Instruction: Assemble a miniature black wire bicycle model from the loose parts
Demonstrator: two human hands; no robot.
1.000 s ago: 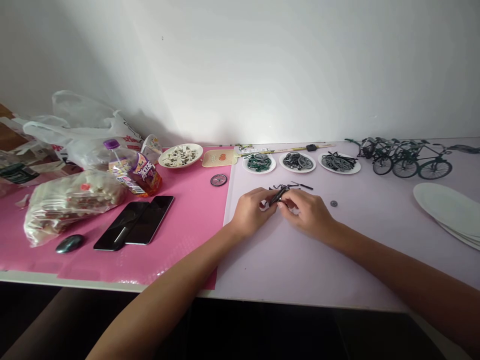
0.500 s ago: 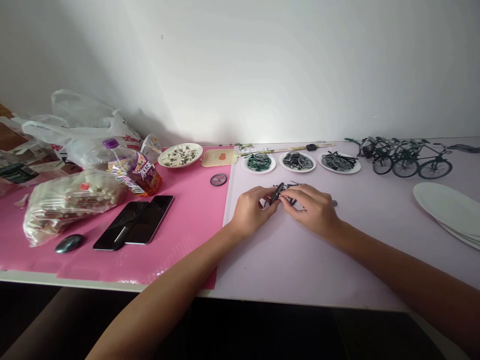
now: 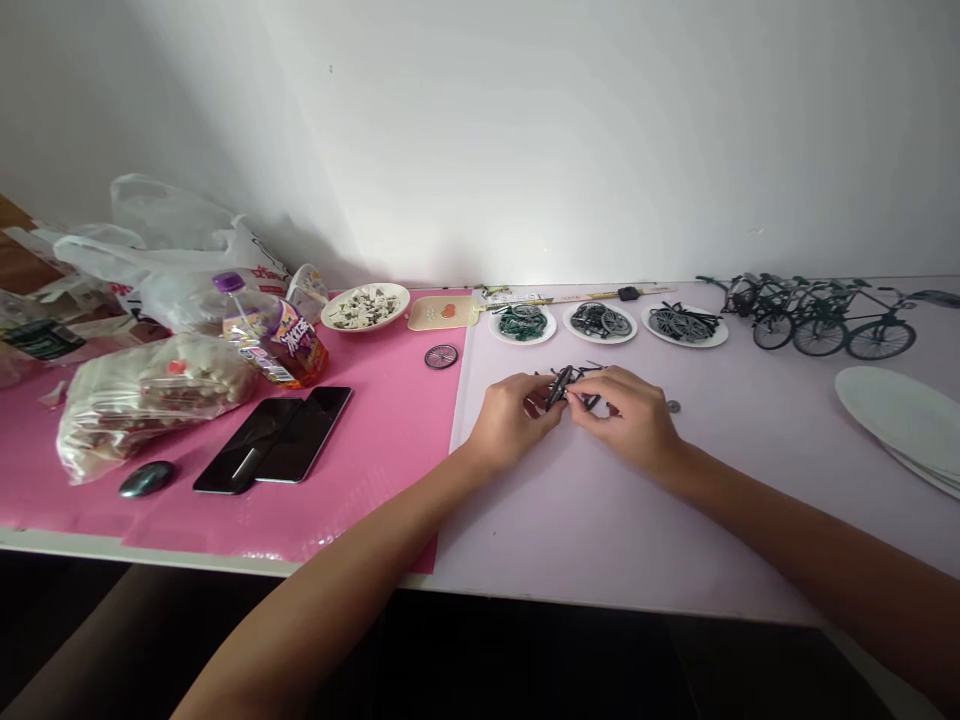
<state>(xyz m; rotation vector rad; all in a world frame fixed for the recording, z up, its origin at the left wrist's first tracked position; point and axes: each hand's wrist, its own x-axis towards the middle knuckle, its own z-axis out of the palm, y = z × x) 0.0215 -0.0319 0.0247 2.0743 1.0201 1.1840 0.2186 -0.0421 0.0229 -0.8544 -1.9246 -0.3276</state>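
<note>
My left hand is closed on a small dark toy bicycle wheel, seen nearly edge-on just above the table. Facing it, my right hand pinches at the wheel's middle with thumb and forefinger; the tiny part between those fingertips is too small to make out. Thin dark bicycle parts show behind and between the hands, partly hidden by the fingers. Beside the right wrist lies a small grey disc. Another spoked wheel rests flat on the pink mat, left of my hands.
Behind my hands stand plates of green frames, dark parts and grey wheels. Assembled toy bicycles stand back right, near stacked white plates. Leftward are a bottle, two phones, a mouse and bags.
The whole view has shifted slightly to the right. The wheel in my left hand has turned a little, and my right fingertips remain at its middle.
</note>
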